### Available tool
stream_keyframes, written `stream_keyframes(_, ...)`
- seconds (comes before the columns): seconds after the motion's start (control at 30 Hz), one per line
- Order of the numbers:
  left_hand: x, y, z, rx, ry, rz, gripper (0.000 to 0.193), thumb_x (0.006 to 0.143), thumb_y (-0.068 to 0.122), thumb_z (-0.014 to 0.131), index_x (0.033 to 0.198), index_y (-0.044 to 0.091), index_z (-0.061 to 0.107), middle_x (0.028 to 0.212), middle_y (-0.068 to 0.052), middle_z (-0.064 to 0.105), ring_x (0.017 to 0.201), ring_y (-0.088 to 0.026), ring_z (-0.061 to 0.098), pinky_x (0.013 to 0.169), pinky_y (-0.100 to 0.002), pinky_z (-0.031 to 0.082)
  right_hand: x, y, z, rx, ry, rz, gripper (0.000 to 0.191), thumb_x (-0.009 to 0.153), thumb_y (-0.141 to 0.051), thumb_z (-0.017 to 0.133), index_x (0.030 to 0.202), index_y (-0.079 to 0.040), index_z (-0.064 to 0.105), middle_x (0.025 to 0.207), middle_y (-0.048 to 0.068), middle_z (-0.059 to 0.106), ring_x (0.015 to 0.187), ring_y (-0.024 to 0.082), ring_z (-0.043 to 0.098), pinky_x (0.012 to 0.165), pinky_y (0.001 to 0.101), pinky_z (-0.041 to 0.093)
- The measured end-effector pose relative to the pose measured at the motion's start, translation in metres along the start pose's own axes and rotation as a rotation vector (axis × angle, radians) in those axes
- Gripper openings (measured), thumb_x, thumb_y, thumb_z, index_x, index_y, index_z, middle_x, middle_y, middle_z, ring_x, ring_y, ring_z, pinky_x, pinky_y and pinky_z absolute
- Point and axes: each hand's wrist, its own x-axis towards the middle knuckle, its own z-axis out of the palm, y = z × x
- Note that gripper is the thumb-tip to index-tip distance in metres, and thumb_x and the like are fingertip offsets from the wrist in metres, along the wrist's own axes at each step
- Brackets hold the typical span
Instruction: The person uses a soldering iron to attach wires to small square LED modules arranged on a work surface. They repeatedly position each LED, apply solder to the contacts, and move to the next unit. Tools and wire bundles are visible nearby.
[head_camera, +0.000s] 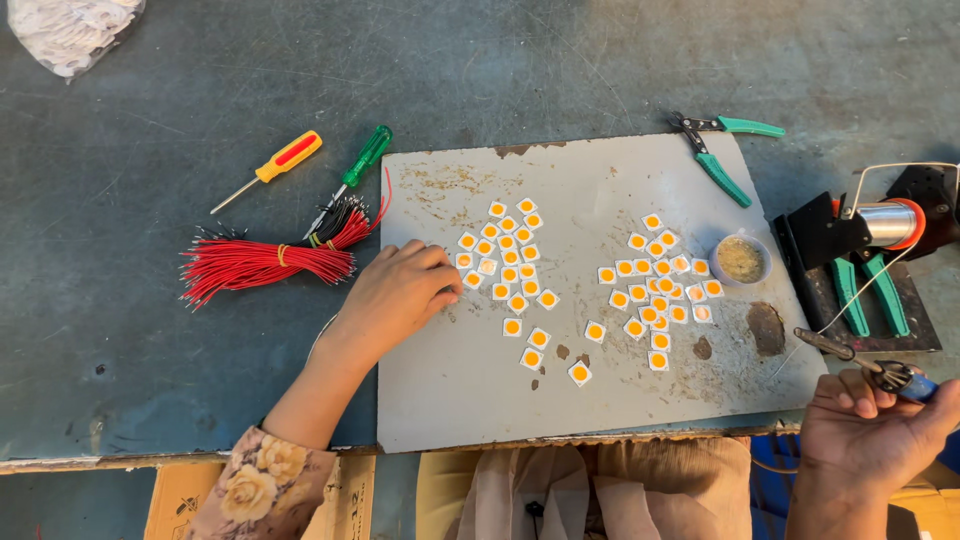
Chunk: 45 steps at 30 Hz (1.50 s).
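Observation:
My left hand (398, 295) rests on a grey work board (470, 390), fingers curled, its fingertips touching the left edge of a cluster of small white square chips with orange centres (508, 262). I cannot tell whether a chip is pinched. A second cluster of the same chips (660, 285) lies to the right. My right hand (870, 425) is at the board's lower right corner, closed around a soldering iron (860, 362) whose tip points up and left.
A bundle of red wires (265, 262) lies left of the board, with a yellow screwdriver (270, 168) and a green screwdriver (358, 170). Green-handled cutters (722, 150), a small flux tin (741, 259) and a solder spool on a stand (888, 225) sit at right.

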Motion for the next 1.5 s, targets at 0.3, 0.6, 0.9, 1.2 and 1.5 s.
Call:
stream_keyframes(0.3,-0.035,-0.012,-0.027,-0.031,0.106,-0.108,0.038,0.085,0.035,0.075,0.115,0.014,0.068,0.107,-0.005,0.068,0.108,-0.028,0.061,0.094,-0.044,0.046,-0.014,-0.016,0.003,0.068,0.027,-0.036,0.045,0.12,-0.04,0.046,0.087,-0.008,0.05,0.076,-0.003,0.046,0.064,0.007,0.043,0.065,0.0191,0.036)
stream_keyframes(0.6,-0.073,-0.012,0.003,0.014,0.263,-0.3,0.026,0.086,0.032,0.073,0.106,0.015,0.07,0.099,-0.007,0.062,0.099,-0.031,0.059,0.086,-0.044,0.048,-0.016,0.0,0.029,0.102,-0.1,0.006,0.05,0.118,-0.046,0.046,0.084,-0.009,0.05,0.075,-0.004,0.046,0.064,0.008,0.043,0.064,0.0219,0.035)
stream_keyframes(0.9,-0.037,-0.011,-0.019,0.052,0.031,-0.089,0.015,0.091,0.027,0.07,0.097,0.014,0.067,0.097,0.0,0.065,0.102,-0.023,0.06,0.088,-0.043,0.047,-0.036,-0.038,0.034,0.033,0.027,-0.071,0.047,0.12,-0.05,0.051,0.092,-0.013,0.055,0.076,-0.004,0.047,0.063,0.009,0.041,0.066,0.0237,0.036)
stream_keyframes(1.2,-0.039,0.022,-0.037,-0.025,-0.065,-0.144,0.016,0.09,0.029,0.07,0.099,0.016,0.069,0.1,0.0,0.069,0.1,-0.022,0.065,0.088,-0.039,0.052,-0.04,-0.041,0.028,0.043,0.059,-0.06,0.047,0.121,-0.051,0.053,0.093,-0.013,0.056,0.075,-0.004,0.047,0.062,0.009,0.041,0.065,0.0241,0.036)
stream_keyframes(1.5,-0.021,-0.023,-0.176,0.546,0.456,0.183,0.006,0.093,0.017,0.071,0.093,0.021,0.076,0.093,0.001,0.068,0.095,-0.025,0.064,0.085,-0.043,0.05,-0.05,-0.05,0.022,0.063,0.005,-0.083,0.047,0.122,-0.048,0.052,0.091,-0.013,0.054,0.076,-0.002,0.047,0.063,0.011,0.042,0.066,0.0254,0.037)
